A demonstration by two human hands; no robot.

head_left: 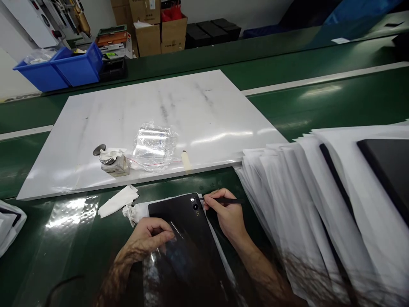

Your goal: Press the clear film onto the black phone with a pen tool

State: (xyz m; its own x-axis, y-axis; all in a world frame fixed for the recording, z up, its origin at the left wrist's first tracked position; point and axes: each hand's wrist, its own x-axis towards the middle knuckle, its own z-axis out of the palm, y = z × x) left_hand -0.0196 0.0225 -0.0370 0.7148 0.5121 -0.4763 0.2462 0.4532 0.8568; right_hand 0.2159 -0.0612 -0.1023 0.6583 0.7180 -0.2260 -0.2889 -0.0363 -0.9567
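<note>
A black tablet (188,256) lies back side up, with its camera lenses (194,204) at the upper right corner. My right hand (228,213) pinches slim black tweezers (231,200), their tip at the lenses. On the tablet's left part rests my left hand (148,239), fingers curled and thumb close to the forefinger; whether they grip anything is hidden. Clear film shows along the tablet's lower left side. White wrapping (220,243) sticks out from under the tablet. Beyond its top left corner lie a folded white cloth (119,200) and a crumpled white wipe (130,214).
A white board (204,111) spans the green bench, bearing a small bottle (115,165) with its lid open and a clear plastic bag (154,147). To the right stands a row of white-wrapped tablets (287,170). Blue bins (76,68) and cartons (174,36) are behind.
</note>
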